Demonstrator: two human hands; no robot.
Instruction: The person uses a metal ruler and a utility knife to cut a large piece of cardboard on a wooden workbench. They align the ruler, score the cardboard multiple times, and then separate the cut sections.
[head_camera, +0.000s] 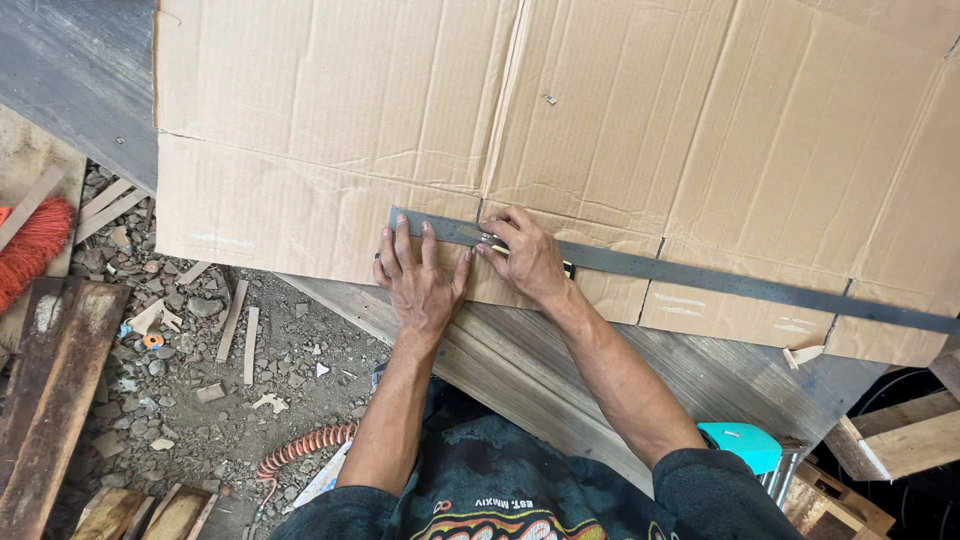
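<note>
left hand (420, 280) spread flat, pinning ruler (700, 275) end on cardboard (600, 120) | right hand (528, 258) just beside it, pinching small yellow-black tool, kind unclear, at ruler edge | cardboard on bench (560, 370) | risk: long free ruler end pivots if pressure eases, line skews

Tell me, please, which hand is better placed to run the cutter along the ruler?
Probably the right hand: it grips a small cutter at the steel ruler edge, while the left hand lies flat, pinning ruler to cardboard.
</note>
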